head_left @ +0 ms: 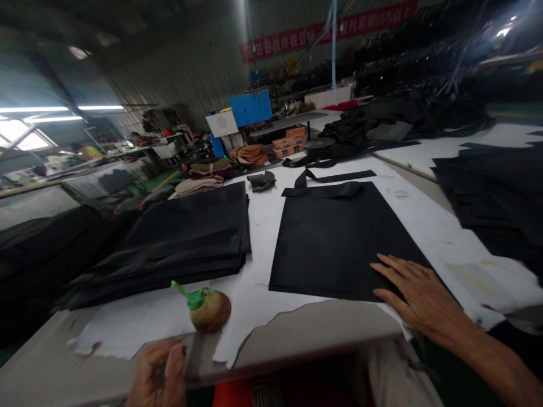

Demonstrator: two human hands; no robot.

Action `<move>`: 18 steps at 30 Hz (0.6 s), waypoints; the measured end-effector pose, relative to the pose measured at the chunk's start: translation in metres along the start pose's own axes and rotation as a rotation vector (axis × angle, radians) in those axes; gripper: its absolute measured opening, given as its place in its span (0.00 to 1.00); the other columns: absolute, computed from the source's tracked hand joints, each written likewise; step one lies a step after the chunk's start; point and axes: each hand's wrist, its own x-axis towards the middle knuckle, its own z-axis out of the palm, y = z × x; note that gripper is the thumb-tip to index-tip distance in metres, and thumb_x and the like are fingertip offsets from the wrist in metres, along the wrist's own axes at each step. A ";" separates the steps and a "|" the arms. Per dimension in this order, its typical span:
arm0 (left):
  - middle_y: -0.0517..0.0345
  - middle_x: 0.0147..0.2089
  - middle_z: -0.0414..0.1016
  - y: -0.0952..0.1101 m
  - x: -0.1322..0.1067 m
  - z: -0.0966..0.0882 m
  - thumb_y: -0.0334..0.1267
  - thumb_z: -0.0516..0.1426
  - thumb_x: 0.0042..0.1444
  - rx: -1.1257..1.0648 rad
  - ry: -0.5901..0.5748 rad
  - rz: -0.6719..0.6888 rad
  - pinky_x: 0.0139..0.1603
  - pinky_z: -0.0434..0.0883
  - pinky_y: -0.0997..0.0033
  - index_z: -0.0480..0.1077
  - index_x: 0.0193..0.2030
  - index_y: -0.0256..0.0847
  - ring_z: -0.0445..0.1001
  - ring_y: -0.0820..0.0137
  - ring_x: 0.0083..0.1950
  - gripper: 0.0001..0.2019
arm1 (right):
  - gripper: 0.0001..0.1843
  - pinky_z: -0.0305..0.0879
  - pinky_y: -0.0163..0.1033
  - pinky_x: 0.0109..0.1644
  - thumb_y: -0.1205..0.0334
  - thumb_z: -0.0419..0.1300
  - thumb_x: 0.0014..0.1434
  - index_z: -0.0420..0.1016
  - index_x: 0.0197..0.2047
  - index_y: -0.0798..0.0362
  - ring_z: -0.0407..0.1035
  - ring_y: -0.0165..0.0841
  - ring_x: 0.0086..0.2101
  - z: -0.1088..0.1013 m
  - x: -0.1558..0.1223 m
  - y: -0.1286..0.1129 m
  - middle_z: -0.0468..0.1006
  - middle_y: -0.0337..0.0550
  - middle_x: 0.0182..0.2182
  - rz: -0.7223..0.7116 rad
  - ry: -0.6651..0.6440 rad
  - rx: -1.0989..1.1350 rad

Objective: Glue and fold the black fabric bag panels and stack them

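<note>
My right hand [405, 288] lies flat, fingers stretched, on the near right corner of a square black fabric panel [326, 243]. A black strip [331, 190] lies along the panel's far edge and folds back beyond it. At the table's front edge my left hand [159, 370] is closed with the thumb against the fingers; a small dark bit shows there, too unclear to name. Just beyond that hand sits a round brown object with a green top and stalk [210, 311]. A stack of black panels [182, 232] lies to the left.
White paper with torn edges [263, 226] covers much of the table. A crumpled dark cloth piece [262, 181], folded brown cloth [248, 155] and orange-brown boxes [289, 142] lie farther back. More black pieces [496, 198] are piled at right. A blue box [250, 107] stands behind.
</note>
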 end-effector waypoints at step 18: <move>0.45 0.49 0.71 0.012 0.029 0.022 0.63 0.57 0.35 0.083 -0.362 -0.122 0.51 0.66 0.46 0.64 0.46 0.40 0.69 0.47 0.50 0.35 | 0.17 0.59 0.54 0.56 0.49 0.54 0.58 0.71 0.46 0.48 0.65 0.45 0.51 -0.017 0.009 -0.001 0.72 0.49 0.51 0.082 0.071 0.312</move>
